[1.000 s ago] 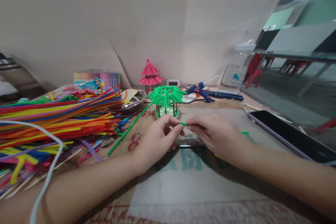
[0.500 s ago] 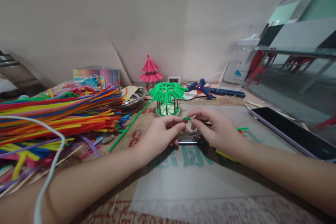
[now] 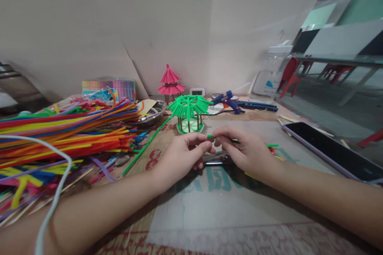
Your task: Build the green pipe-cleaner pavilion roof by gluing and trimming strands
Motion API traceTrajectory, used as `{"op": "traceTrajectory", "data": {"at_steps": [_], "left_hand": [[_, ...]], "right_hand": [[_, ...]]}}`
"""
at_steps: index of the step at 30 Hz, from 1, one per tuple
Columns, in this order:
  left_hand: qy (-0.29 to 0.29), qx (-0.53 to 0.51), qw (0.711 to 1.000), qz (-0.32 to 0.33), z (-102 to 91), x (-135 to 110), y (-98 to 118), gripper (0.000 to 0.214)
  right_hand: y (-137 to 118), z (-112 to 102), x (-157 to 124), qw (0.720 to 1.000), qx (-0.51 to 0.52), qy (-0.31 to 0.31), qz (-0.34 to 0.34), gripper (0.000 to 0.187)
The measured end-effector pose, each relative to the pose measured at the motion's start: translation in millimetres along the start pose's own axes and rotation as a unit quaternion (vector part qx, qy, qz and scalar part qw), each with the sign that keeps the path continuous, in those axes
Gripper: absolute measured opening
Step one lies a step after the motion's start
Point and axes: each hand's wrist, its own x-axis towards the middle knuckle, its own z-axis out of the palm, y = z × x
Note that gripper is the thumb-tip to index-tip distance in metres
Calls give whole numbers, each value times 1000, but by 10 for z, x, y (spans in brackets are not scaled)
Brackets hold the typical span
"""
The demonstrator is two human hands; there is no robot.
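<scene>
A short end of a thin, fuzzy green strip [image 3: 211,136] is now gripped mainly by the right hand [image 3: 249,151], while one second ago this strip was stretched between the fingertips of both hands. From this it may be judged that the work is concentrated on the end of the strip, and that the fine control is given more to the right side.

The thumb and the index finger of the right hand are brought together and clamped on the strip, and its tip is left showing. The left hand [image 3: 185,153] is placed just beside, with the thumb and the bent index finger near each other. Whether the strip is also touched by these fingers cannot be told.

The strip is situated between the two hands, in front of a model pavilion with a green fuzzy roof and brown posts [image 3: 189,106]. Below the hands, a dark, flat object with a shiny edge [image 3: 220,160] is partly covered, and it cannot be identified.

Compared with the picture of half a second ago, the fingertips of the two hands are seen slightly closer together, and less of the gap is left. A small red object [image 3: 271,150] is visible beside the right wrist, although it was not seen one second ago. The green-roofed pavilion and the two-tiered pink pavilion model [image 3: 169,75] behind it are found standing as before; only the view has been shifted a little.
</scene>
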Motion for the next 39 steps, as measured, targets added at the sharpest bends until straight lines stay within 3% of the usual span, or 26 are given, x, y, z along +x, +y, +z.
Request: {"op": "traceTrajectory", "data": {"at_steps": [28,39], "left_hand": [[15,-13,1000,7,6,-7,15,28],[20,-14,1000,1,16,-13,22,28]], "right_hand": [[-3,-3,8,998,-9,42,-54,23],[-9,-21,3,999,-7,25,-40,23]]}}
